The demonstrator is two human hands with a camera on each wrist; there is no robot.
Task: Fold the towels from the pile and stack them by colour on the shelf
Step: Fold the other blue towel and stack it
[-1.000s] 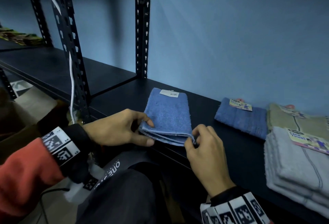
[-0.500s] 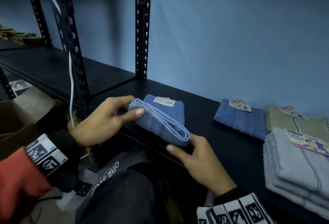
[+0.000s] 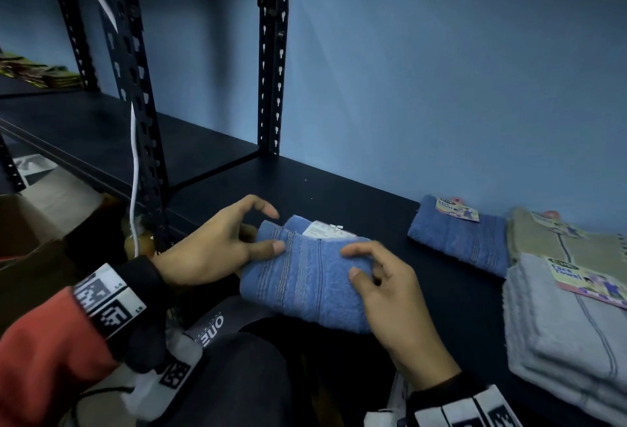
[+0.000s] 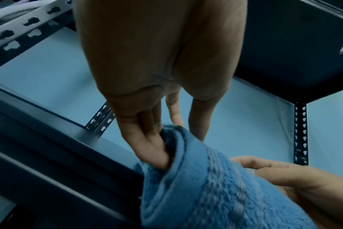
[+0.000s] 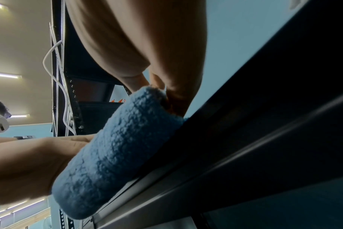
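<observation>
A folded blue towel (image 3: 305, 280) with woven stripes and a white label lies across the front edge of the dark shelf (image 3: 356, 199). My left hand (image 3: 268, 236) holds its left end, thumb on top and fingers tucked into the fold; the left wrist view shows those fingers (image 4: 153, 147) inside the towel (image 4: 215, 193). My right hand (image 3: 359, 262) grips the right end with curled fingers. In the right wrist view the towel (image 5: 117, 147) hangs partly over the shelf's edge.
Farther right on the shelf lie another folded blue towel (image 3: 458, 243), a beige towel (image 3: 559, 243) and a grey stack (image 3: 559, 341), some with paper labels. Black slotted uprights (image 3: 271, 53) and a white cable (image 3: 135, 161) stand at the left. A cardboard box (image 3: 27, 223) sits below.
The towel lay flat on the shelf; both hands lifted its near edge and folded it over into a thicker bundle, striped side up, now lying crosswise at the shelf's front.
</observation>
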